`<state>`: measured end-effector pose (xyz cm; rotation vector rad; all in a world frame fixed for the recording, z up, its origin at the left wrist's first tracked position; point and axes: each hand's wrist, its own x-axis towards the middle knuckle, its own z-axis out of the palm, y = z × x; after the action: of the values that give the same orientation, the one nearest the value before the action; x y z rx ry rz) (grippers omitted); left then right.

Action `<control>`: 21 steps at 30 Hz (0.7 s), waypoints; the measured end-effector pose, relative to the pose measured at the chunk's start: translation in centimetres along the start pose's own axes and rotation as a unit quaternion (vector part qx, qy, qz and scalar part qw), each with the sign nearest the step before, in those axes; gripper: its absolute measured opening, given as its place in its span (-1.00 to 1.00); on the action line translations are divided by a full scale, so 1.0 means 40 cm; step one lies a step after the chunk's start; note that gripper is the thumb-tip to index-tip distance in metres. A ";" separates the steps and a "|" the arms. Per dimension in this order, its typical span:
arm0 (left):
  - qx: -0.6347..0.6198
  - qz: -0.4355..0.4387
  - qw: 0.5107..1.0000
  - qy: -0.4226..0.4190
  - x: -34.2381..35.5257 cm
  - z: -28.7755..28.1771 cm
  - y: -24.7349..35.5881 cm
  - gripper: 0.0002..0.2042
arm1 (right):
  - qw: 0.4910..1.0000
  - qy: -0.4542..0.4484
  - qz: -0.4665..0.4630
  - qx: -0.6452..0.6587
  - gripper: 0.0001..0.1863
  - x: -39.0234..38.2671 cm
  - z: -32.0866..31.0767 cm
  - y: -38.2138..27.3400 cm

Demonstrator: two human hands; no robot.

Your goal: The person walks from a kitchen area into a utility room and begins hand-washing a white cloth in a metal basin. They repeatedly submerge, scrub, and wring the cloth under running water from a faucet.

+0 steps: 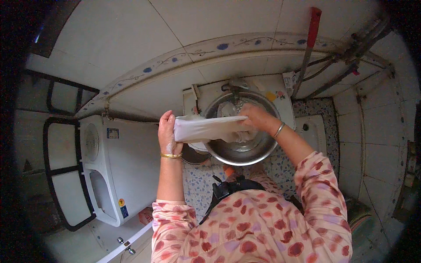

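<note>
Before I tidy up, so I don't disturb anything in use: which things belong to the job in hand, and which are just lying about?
Job in hand:
white cloth between left hand and right hand
metal basin below, with pale material inside
tap at its far rim, probably

Just about:
red-handled tool by the wall
white appliance, left

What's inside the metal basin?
Inside the basin lies pale crumpled cloth, apparently with water. The stretched cloth and right hand cover part of the inside; whatever lies beneath them cannot be seen.

White cloth [205, 129], stretched out sideways, partly over a steel basin [251, 161]
</note>
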<state>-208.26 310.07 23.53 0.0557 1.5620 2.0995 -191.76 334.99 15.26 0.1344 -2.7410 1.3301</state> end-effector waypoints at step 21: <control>-0.337 -0.276 0.871 -0.225 0.072 -0.082 -0.369 -0.68 | 0.986 0.128 -0.077 -0.075 -0.88 0.099 0.239 -0.328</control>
<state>-206.25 311.38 8.32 -0.1258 0.4409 1.8572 -194.57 319.22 20.05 0.1496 -2.5433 1.0212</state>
